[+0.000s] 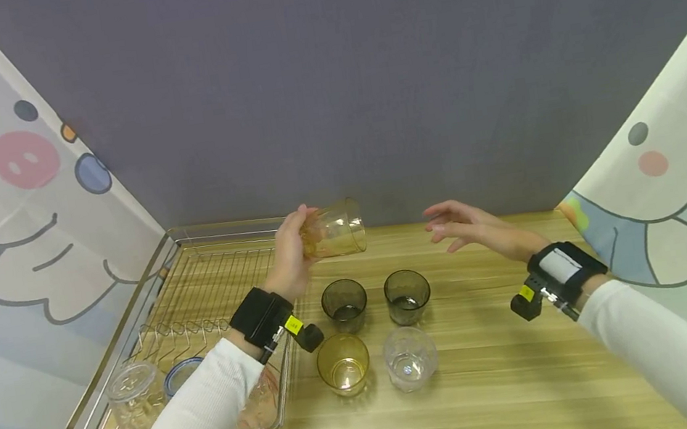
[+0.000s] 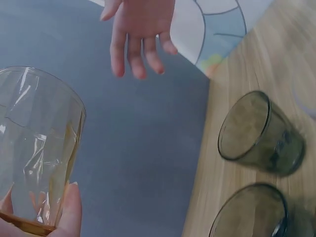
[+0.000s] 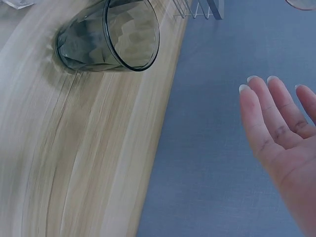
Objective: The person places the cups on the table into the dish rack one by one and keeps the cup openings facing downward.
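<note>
My left hand (image 1: 291,255) grips an amber drinking glass (image 1: 335,230) by its base end, above the back of the table. The glass lies tipped on its side in the head view, with its mouth to the right. In the left wrist view the fingers (image 2: 72,210) curl round the bottom of that glass (image 2: 39,143). To the right, my right hand (image 1: 467,226) hovers with nothing in it, fingers loosely extended. Below the hands stand two smoky grey glasses (image 1: 345,306), with another amber glass (image 1: 344,367) and a clear glass (image 1: 411,359) in front of them.
A wire dish rack (image 1: 221,283) in a metal tray stands at the left. It holds a clear glass (image 1: 134,394) and a blue-rimmed glass (image 1: 182,373), partly behind my left forearm. A grey panel (image 1: 353,96) rises along the wooden table's (image 1: 490,370) back edge.
</note>
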Demonstrator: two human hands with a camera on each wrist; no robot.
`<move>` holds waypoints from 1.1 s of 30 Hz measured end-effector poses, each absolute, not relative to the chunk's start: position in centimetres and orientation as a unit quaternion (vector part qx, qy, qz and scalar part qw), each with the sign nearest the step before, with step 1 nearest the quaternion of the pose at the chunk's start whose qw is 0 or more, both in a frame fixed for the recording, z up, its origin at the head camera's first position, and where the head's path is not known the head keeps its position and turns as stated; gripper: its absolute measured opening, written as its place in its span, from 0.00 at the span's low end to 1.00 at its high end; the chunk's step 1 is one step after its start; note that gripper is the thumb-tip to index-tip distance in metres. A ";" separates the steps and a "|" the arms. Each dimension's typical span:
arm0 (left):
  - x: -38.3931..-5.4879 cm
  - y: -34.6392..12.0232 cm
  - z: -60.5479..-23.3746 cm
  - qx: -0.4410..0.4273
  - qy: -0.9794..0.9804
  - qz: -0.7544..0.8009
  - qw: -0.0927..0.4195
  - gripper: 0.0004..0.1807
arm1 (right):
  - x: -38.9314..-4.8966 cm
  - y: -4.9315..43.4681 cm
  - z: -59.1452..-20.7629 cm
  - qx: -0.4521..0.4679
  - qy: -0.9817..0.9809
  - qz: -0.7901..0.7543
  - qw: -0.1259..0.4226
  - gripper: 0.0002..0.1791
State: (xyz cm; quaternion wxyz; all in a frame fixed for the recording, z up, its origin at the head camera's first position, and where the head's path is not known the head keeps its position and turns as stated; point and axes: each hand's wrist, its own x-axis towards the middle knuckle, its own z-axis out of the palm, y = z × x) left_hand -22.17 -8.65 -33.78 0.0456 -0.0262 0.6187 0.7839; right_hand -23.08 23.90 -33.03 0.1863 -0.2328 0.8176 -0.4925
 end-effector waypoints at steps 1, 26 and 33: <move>-22.2 -8.9 -33.7 -0.026 0.618 0.784 0.044 0.20 | -23.1 23.9 -33.0 -0.234 0.817 -0.493 0.186 0.28; -23.0 -14.3 -33.3 -0.025 0.700 0.713 -0.004 0.24 | -24.1 22.9 -31.3 -0.234 0.837 -0.466 0.166 0.30; -23.8 -15.5 -32.7 -0.031 0.727 0.685 -0.031 0.27 | -25.0 21.5 -30.8 -0.230 0.845 -0.450 0.173 0.33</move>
